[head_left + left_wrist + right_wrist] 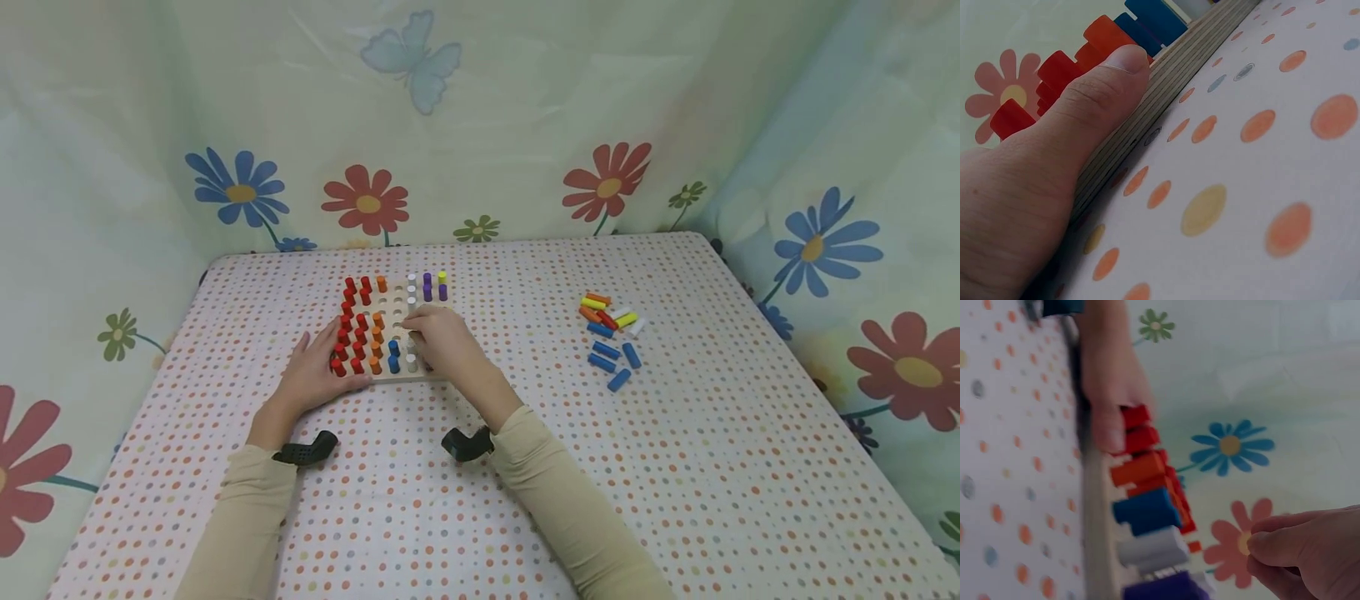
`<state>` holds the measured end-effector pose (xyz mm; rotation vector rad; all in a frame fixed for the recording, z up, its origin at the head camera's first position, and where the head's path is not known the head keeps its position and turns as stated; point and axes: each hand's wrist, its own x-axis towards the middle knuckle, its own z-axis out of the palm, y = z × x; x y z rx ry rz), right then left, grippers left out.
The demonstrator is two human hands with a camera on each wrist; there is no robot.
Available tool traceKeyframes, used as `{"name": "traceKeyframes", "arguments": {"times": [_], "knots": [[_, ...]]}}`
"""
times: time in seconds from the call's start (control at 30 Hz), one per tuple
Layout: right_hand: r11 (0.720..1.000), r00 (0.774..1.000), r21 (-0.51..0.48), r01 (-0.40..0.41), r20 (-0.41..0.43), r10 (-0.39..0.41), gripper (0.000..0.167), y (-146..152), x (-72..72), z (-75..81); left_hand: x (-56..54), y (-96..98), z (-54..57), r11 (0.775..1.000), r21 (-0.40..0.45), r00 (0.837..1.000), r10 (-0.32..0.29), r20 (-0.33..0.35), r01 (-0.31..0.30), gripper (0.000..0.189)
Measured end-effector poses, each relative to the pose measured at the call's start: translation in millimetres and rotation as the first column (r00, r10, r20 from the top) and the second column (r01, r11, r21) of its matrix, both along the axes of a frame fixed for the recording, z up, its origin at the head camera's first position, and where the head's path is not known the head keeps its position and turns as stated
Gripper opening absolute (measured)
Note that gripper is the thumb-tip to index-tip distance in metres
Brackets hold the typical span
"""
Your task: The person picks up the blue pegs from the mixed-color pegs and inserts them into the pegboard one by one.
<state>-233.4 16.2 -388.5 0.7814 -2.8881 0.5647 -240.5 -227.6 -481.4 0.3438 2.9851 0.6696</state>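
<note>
Nearest to us, two beige sleeves (592, 517) reach over the spotted table (712, 467). We see the left hand (311, 367) spread wide at the near left corner of the pegboard (408, 378), thumb along its near edge, probably to keep it from sliding. Beside it, red pegs (340, 367), orange pegs (376, 365) and two blue pegs (393, 364) stand upright, seemingly columned by colour. The right hand (450, 346) is over the board, its fingertips drawn narrowly together; we cannot tell whether they hold a peg. Unfilled holes lie just beside those fingertips. Well to that hand's right lie loose pegs (606, 351), perhaps set apart for easy picking. Farther back, we find purple pegs (427, 292) and a yellow peg (442, 277), then a flowered curtain (517, 108).
</note>
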Motion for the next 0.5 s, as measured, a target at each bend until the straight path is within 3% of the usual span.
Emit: {"name": "traceKeyframes", "arguments": {"times": [0.13,0.27,0.37,0.5], "knots": [[0.996,0.998,-0.069,0.054,0.016,-0.053,0.021,22,-6.5,8.5,1.5,-1.2,0.8,1.000,0.001,1.000,-0.005,0.009,0.005,0.122],[0.995,0.991,-0.046,0.092,0.102,-0.087,0.023,56,-14.5,16.8,1.7,-1.3,0.5,1.000,0.006,1.000,-0.010,0.012,0.010,0.122],[0.991,0.975,-0.024,0.134,0.180,-0.128,0.026,87,-20.4,20.5,1.1,-1.3,0.3,1.000,0.008,1.000,-0.010,0.016,0.010,0.123],[0.971,0.947,-0.063,0.231,0.241,-0.210,0.028,129,-25.0,19.9,0.6,-1.4,0.9,1.000,0.007,1.000,-0.010,0.016,0.010,0.123]]}}
